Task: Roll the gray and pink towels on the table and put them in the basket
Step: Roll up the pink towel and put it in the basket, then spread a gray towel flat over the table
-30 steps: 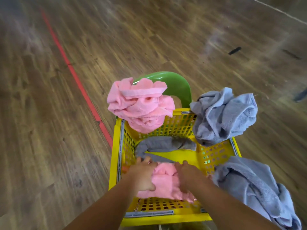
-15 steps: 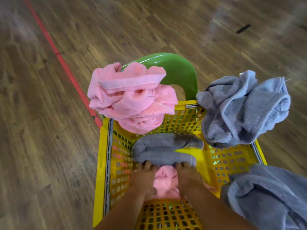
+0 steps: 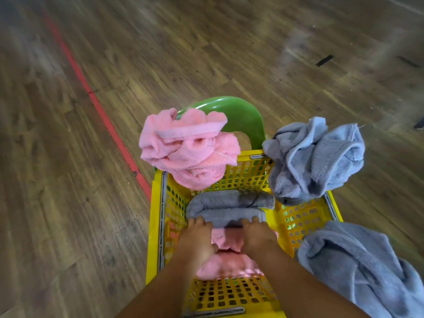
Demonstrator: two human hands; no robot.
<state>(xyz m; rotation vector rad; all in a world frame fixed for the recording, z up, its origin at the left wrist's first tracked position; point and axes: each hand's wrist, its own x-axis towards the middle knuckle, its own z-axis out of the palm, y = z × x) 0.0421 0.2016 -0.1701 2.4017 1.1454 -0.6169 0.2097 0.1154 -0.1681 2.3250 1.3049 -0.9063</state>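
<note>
A yellow perforated basket (image 3: 305, 216) fills the lower middle of the head view. Inside it, rolled gray towels (image 3: 229, 204) lie at the far end, and a pink rolled towel (image 3: 227, 241) lies nearer me. My left hand (image 3: 197, 237) and my right hand (image 3: 259, 235) both press down on the pink towel, fingertips touching the gray rolls. A crumpled pink towel (image 3: 188, 150) hangs over the basket's far left corner. One crumpled gray towel (image 3: 314, 159) sits on the far right corner and another gray towel (image 3: 358, 267) drapes over the near right rim.
A green plastic chair back (image 3: 243, 115) rises just behind the basket. Wooden plank floor surrounds everything, with a red tape line (image 3: 96, 102) running diagonally on the left and small dark marks (image 3: 324, 60) at the far right.
Both hands have pushed the pink towel deeper toward the gray rolls at the far end. The view shifted closer to the basket, then pulled back slightly.
</note>
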